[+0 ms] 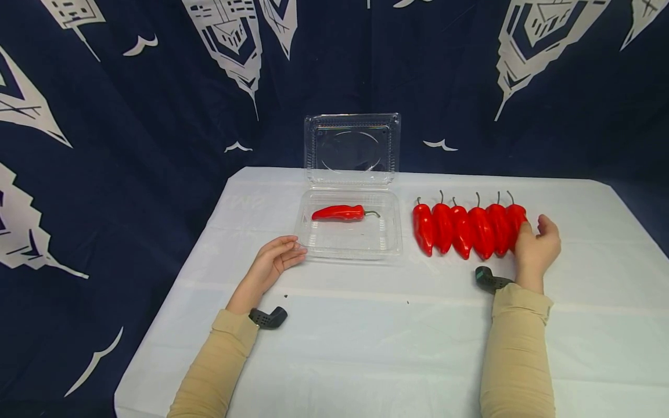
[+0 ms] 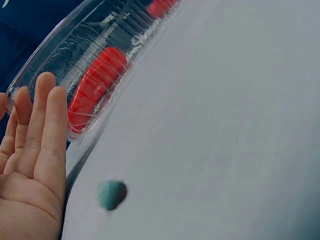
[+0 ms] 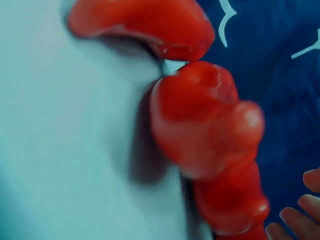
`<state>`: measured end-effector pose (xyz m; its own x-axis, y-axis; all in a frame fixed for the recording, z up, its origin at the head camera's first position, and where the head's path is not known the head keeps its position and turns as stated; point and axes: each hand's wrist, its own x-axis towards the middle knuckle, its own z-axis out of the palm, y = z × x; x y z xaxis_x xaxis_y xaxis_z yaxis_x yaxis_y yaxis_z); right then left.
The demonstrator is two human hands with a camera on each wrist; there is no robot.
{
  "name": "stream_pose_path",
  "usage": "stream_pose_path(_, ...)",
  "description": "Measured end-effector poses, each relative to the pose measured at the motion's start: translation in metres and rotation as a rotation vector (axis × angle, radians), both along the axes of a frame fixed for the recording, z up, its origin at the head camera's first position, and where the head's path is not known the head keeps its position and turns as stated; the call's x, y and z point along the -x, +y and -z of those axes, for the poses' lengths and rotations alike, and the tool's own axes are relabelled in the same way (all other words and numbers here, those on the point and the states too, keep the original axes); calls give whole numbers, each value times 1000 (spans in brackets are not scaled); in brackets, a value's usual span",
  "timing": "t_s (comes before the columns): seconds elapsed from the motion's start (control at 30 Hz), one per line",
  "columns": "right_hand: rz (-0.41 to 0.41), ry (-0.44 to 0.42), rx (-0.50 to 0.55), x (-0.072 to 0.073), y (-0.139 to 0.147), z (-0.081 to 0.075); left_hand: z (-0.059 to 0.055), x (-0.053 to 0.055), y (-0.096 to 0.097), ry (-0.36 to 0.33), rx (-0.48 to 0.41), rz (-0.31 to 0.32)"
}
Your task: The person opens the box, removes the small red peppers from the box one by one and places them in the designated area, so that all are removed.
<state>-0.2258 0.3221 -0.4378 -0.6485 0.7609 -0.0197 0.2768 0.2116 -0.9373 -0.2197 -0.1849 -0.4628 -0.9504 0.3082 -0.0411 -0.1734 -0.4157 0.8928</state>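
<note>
Beside the left front corner of a hinged clear plastic container (image 1: 350,251), my left hand (image 1: 272,259) has its fingertips right at the rim, with its fingers nearly straight in the left wrist view. One red pepper (image 1: 338,213) with a green stem lies crosswise in the container's base. To the right, several red peppers (image 1: 462,232) form a side-by-side row, their stems pointing away from me. My right hand (image 1: 538,249) is at the row's right end, its thumb overlapping the rightmost pepper (image 1: 515,219). Only its fingertips (image 3: 298,223) show in the right wrist view, beside the peppers.
The container's lid (image 1: 351,148) stands up at the back. All of this is on a white-covered table (image 1: 366,348) in front of a dark blue patterned cloth (image 1: 366,75). Small dark specks (image 1: 286,296) lie on the cover near my left wrist.
</note>
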Motion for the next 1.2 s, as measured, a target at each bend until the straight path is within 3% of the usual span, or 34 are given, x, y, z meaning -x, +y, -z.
stream_pose_path(0.57,8,256,-1,2,-33,-34,-1,-1,1,1,15,-10)
stream_pose_path(1.2,-150,343,-41,1,-75,-57,0,0,1,-6,28,-14)
